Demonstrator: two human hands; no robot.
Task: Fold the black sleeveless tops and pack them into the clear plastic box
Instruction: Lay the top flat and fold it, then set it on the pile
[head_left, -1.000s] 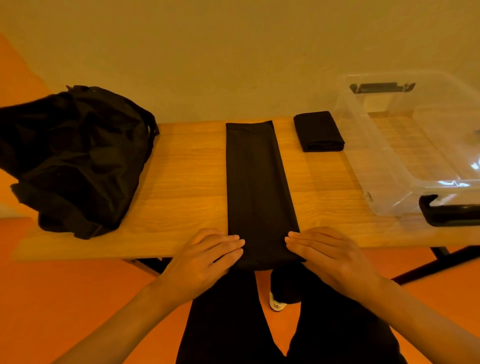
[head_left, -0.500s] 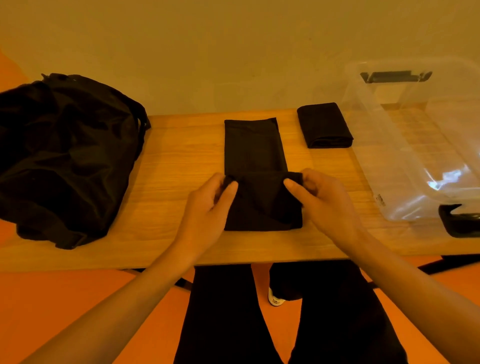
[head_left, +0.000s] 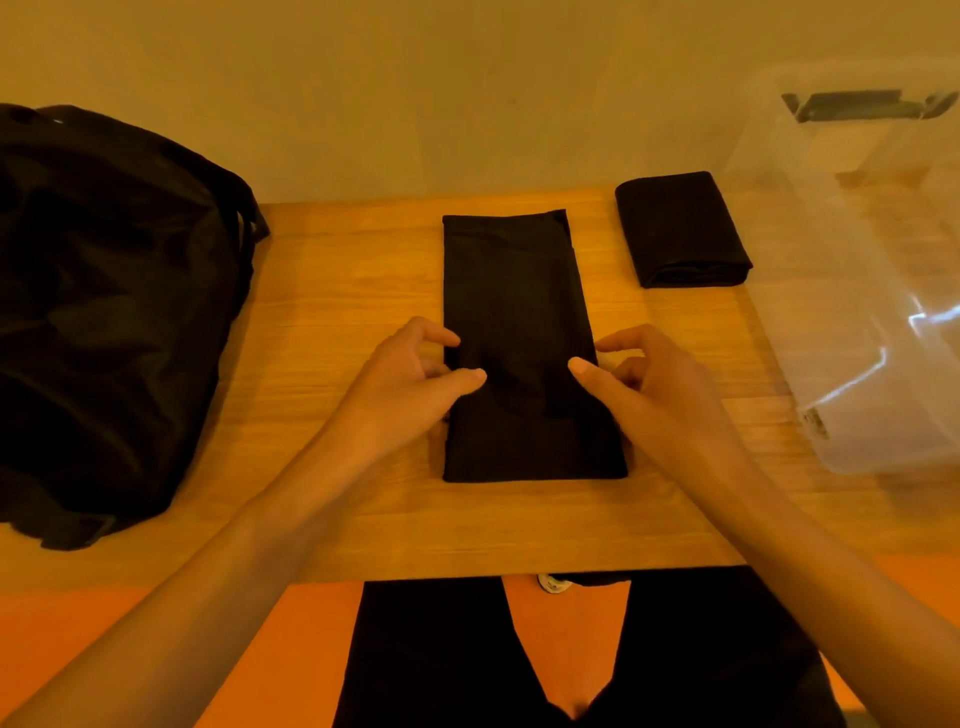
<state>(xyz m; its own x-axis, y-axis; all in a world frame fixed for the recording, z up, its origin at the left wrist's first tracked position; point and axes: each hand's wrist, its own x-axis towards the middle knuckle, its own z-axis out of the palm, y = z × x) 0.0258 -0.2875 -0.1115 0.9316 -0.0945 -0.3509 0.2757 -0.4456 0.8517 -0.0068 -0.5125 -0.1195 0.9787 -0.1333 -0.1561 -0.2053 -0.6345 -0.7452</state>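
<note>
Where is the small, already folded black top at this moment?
In the head view the folded top lies on the far right part of the wooden table, between the half-folded top and the clear plastic box.

Bare forearms (head_left: 270, 540), black trousers (head_left: 421, 665)
</note>
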